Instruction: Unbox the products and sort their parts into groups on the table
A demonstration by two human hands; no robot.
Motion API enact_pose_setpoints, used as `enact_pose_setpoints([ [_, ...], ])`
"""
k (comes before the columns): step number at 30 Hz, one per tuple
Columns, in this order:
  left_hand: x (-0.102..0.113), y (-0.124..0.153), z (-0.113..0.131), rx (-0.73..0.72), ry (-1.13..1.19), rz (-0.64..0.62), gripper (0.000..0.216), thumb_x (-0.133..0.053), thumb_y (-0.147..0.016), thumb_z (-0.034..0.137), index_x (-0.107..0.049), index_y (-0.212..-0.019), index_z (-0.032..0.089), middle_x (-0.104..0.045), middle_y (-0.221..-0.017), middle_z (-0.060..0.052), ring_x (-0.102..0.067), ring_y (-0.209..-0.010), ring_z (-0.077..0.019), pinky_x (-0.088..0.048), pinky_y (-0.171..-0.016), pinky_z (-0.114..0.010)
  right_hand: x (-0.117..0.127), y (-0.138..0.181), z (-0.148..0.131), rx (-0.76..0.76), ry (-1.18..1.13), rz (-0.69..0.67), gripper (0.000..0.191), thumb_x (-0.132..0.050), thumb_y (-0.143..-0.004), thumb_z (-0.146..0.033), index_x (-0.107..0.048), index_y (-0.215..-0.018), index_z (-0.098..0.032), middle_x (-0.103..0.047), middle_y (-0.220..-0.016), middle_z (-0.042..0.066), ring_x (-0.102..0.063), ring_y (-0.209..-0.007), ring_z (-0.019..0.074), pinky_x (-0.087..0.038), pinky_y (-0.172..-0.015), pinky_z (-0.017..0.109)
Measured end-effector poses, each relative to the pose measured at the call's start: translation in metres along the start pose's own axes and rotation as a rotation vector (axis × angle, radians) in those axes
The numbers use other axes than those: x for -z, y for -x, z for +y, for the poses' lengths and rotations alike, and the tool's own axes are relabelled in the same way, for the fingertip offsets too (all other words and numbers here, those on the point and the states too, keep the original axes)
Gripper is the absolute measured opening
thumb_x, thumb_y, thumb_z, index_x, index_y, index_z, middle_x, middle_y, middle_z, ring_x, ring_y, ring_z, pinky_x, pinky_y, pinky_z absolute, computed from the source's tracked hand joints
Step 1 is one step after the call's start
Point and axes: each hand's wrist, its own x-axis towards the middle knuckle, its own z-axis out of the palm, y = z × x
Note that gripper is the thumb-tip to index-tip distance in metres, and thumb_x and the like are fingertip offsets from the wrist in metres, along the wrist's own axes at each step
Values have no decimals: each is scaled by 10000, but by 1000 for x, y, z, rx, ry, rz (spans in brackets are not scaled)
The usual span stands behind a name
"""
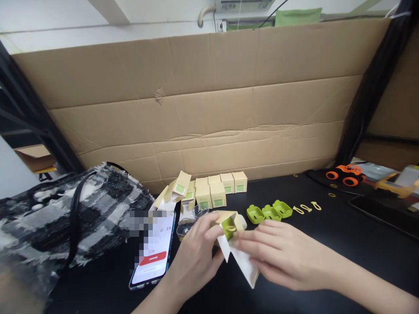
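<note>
Bright Top, Splayed Edges

Soft light here, the white wall (pixel 180 11) brightest! The phone (pixel 152 267) glows, left side in pixel blocks; black posts (pixel 376 83) splay with wide-angle stretch, and the lower-left corner melts into blur.

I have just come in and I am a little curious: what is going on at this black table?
A person is handling a small open box with both hands. The left hand holds it, and the fingers of the right hand are at its opening, where a green piece shows inside. Just beyond the right hand stand three green cases, with pale yellow loops to their right. More small boxes stand farther back, and a phone lies to the left.
</note>
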Motion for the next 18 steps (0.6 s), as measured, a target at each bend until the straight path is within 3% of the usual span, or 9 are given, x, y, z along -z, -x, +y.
enact_pose_setpoints([
  [5,-1,-3,5,-196,-311,26,241,-441,-782,20,-445,-957,186,-576,-1051,-120,-579,-1051,-255,-552,-850,-415,-20,-1,4,-156,193,230,205,-445,-942,-201,-548,-1097,-116,-624,-754,44,-576,-667,167,-424,-624,303],
  [13,1,-11,13,-237,-376,59,182,-427,-794,23,-448,-865,188,-586,-1027,-118,-602,-1021,-241,-576,-835,-383,-30,1,5,-169,232,312,88,-500,-902,-151,-582,-933,-160,-627,-818,53,-562,-691,168,-435,-610,308],
  [16,4,-12,8,-256,-403,71,230,-410,-776,-22,-444,-853,192,-554,-1061,-116,-579,-1062,-238,-562,-866,-409,-28,3,7,-126,150,395,66,-516,-879,-131,-574,-877,-162,-638,-973,92,-590,-922,219,-505,-745,352],
  [18,7,-13,5,-262,-423,76,236,-398,-780,-25,-444,-859,193,-542,-1066,-118,-573,-1068,-235,-562,-864,-425,-29,5,9,-45,83,392,48,-516,-866,-122,-551,-864,-156,-591,-1157,136,-497,-1168,271,-495,-881,404],
])
